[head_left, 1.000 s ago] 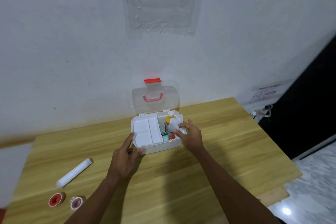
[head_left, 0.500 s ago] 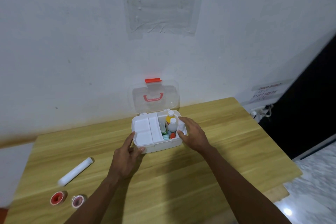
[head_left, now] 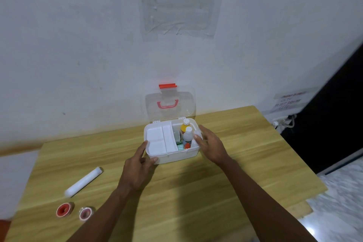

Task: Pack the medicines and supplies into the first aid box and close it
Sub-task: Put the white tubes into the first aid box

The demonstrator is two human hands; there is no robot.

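First aid box point(head_left: 172, 154), white plastic, sat open near the centre of a wooden counter point(head_left: 245, 163), close to the pale wall at 12 o'clock. Its clear lid point(head_left: 170, 104) stood upright behind it, with a red handle and a red latch point(head_left: 167, 85) at the top edge. A white divided tray point(head_left: 160, 139) filled the left half of the box. The right half held a yellow bottle point(head_left: 184, 126) at the back, a white bottle point(head_left: 187, 136) upright in front of it, a green packet at their left, and a small red-capped item point(head_left: 187, 145) at the front.

The left hand point(head_left: 138, 171) rested at the box's 7 o'clock corner, fingers loosely spread, forefinger along the left wall and thumb touching the front wall, gripping nothing. The right hand point(head_left: 211, 144) lay at the box's 3 o'clock edge, fingers around a small whitish item point(head_left: 197, 135) at the rim; whether it was truly gripped could not be told.

At the counter's 8 o'clock, well apart from the box, lay a white tube point(head_left: 83, 181). Nearer the front edge sat a red tape roll point(head_left: 63, 210) just beside a paler pink one point(head_left: 85, 213).
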